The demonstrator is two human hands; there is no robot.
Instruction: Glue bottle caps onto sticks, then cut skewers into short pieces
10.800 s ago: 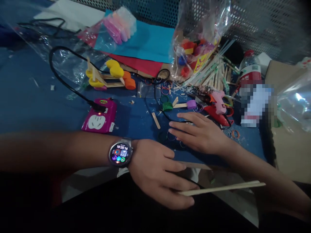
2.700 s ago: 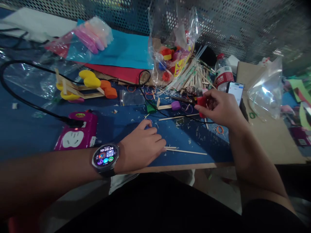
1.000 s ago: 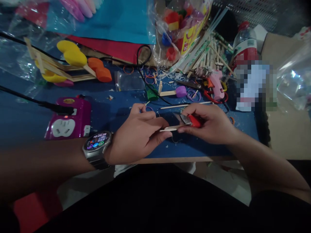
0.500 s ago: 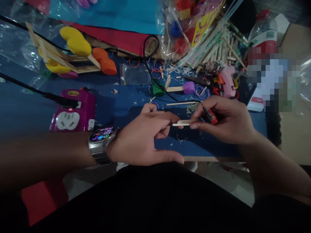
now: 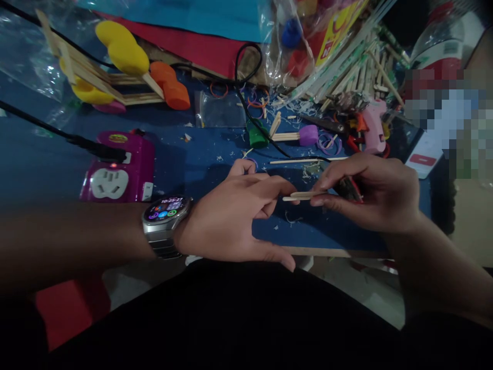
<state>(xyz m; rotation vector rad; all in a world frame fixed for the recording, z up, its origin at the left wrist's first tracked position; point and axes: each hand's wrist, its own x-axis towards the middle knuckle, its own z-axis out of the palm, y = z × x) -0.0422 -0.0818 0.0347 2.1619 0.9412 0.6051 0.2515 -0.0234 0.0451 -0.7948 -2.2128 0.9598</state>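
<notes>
Head view: right hand [image 5: 385, 192] is pinching short wooden sticks [image 5: 302, 196] between thumb and fingertip, its grip closing firmly on them. Same hand is also holding a red-and-dark tool [image 5: 349, 189] within the fingers; its front part is not showing clearly. Sticks are lying nearly level, one against another, their free ends pointing left over the front part of the blue counter [image 5: 319, 231]. Left hand [image 5: 234, 216] is standing open, thumb spreading well away from the fingers; its index fingertip is reaching just behind the stick ends, contact being hard to tell. Watch [image 5: 165, 209] is sitting on the left wrist.

Beyond the hands, a long stick [image 5: 292, 162] is lying across the counter. Past it, a green cap [image 5: 254, 137] and a purple cap [image 5: 308, 135] are resting, thin sticks spanning between them. Pink glue gun [image 5: 374, 123] is lying farther right; purple socket block [image 5: 134, 172] is resting left, a black plug [image 5: 110, 151] sitting in it.
</notes>
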